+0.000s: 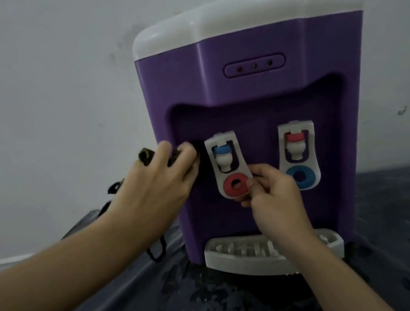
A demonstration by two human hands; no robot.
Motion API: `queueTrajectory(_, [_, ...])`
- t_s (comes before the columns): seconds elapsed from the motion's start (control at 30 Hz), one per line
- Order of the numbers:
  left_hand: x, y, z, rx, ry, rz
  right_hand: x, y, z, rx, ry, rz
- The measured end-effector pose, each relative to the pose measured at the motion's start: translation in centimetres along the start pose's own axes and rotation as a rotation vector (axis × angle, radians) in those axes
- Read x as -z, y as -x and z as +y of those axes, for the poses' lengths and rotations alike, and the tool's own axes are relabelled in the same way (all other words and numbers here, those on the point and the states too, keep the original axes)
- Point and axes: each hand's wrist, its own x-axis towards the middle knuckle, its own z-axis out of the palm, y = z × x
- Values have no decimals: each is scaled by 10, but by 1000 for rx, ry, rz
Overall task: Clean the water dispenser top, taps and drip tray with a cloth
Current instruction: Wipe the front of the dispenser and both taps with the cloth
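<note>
Two hands | left hand (159, 180) grips cloth (147, 155) | right hand (270, 190) pinches tap (231, 170)

Dim, flat light is falling from above; the picture is looking soft, grainy, and bending wide-angle at its edges.

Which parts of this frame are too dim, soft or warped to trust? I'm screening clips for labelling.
Head view: light is dim and flat, no glare; the dark cloth under the left hand merges into the purple dispenser recess; the wet dark counter loses detail; wide-angle bends the dispenser's sides; the whole frame is slightly soft, and the right hand hides part of the drip tray.
</note>
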Motion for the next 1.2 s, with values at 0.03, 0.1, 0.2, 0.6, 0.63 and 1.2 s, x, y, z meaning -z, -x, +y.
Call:
queueTrajectory(0.03, [-3,3,7,-19,19,-10,2,-1,0,-1,3,4])
queueTrajectory(0.1, [-8,10,22,-42,60,-40,3,-2,0,1,19,7])
queueTrajectory(0.2, [-12,17,36,-70,111,-117,4,-2,0,13,43,1])
queueTrajectory(0.6, [-9,8,19,78,-62,-62,7,-3,-2,11,-2,-103])
queueTrajectory(0.63, [-11,13,25,46,-57,-95,8,-3,-2,14,-5,-103])
queueTrajectory(1.2, [-13,30,23,7,-83,-159,5,-2,7,3,146,-88])
